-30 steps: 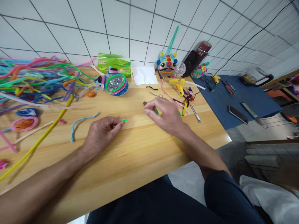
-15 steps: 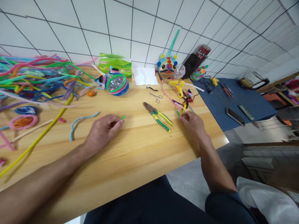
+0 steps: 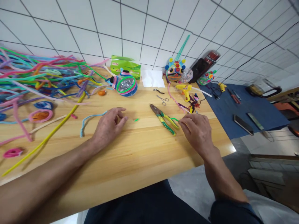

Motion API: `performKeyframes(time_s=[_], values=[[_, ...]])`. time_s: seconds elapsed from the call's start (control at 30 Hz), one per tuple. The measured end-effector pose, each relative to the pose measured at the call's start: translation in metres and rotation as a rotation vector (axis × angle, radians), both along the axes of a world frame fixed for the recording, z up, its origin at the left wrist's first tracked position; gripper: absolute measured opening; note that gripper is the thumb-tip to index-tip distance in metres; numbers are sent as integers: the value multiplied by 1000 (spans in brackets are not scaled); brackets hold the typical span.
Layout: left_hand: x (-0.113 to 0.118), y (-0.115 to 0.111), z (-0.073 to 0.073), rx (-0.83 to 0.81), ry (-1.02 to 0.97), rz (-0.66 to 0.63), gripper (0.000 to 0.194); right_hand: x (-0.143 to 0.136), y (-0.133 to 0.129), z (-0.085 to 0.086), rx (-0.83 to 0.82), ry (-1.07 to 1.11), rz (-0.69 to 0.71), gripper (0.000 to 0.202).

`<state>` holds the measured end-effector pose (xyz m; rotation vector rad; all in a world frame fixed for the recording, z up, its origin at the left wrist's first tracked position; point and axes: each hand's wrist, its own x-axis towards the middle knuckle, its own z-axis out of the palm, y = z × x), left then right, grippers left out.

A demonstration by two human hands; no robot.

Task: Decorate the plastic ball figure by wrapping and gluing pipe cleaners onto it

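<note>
My left hand (image 3: 107,126) rests low over the wooden table, its thumb and fingers apart and nothing in them. Just to its right lies a short green pipe cleaner piece (image 3: 136,120). Between the fingertips of my right hand (image 3: 197,129) is a thin green pipe cleaner (image 3: 174,119), whose free end reaches left over the pliers' handles. The pliers (image 3: 167,123), with yellow-green grips, lie between my hands, jaws pointing away from me. Left of my left hand lies a light blue pipe cleaner (image 3: 90,117).
Colourful pipe cleaners (image 3: 46,73) pile up at the left. Along the back are a round decorated piece (image 3: 127,85), white paper (image 3: 153,78), scissors (image 3: 163,100), a lion-like head (image 3: 175,70) and a yellow glue gun (image 3: 185,90). A phone (image 3: 243,124) lies on a blue surface (image 3: 259,107).
My left hand has let go of the small green piece, which now lies on the table. My right hand has brought the green pipe cleaner nearer the pliers. The view has shifted slightly.
</note>
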<state>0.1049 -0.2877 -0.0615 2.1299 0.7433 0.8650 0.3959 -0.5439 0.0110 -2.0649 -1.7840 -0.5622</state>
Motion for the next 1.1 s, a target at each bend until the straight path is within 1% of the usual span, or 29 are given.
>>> performKeyframes(time_s=[0.07,0.1,0.17,0.23,0.3,0.33,0.37,0.43,0.53,0.6,0.67,0.7,0.77,0.87,0.93,0.97,1.03,1.1], values=[[0,-5,9,-48,-55,-38,18,-19,18,6,16,20,92,21],[0,-8,14,-104,-78,-73,21,-27,28,9,11,42,142,23],[0,-14,26,-294,-104,-165,31,-41,45,12,-9,91,240,26],[0,-19,36,-495,-100,-283,40,-52,62,13,-38,140,321,28],[0,-22,43,-635,-81,-374,43,-59,76,12,-85,178,376,30],[1,-23,45,-677,-72,-396,42,-62,82,11,-109,188,395,31],[1,-24,46,-700,-69,-403,40,-64,88,10,-125,189,410,31],[1,-25,45,-697,-95,-380,38,-67,97,6,-124,185,430,28],[3,-25,38,-623,-173,-329,38,-69,106,0,-60,274,431,22],[5,-25,33,-590,-202,-312,36,-69,109,-4,-50,452,403,17],[6,-24,29,-581,-221,-309,33,-68,111,-7,-99,718,347,15],[6,-24,27,-580,-228,-311,31,-68,112,-9,-141,865,315,18],[7,-23,25,-579,-228,-327,29,-69,114,-11,-223,1149,267,30],[7,-21,23,-597,-201,-358,29,-72,117,-15,-278,1486,272,43],[6,-20,24,-611,-189,-365,31,-75,120,-17,-285,1627,272,47],[6,-19,24,-622,-184,-364,32,-76,121,-18,-290,1663,265,48],[6,-17,26,-678,-164,-367,35,-77,123,-20,-293,1682,246,47],[7,-15,28,-785,-148,-380,40,-78,124,-21,-280,1676,234,46]])
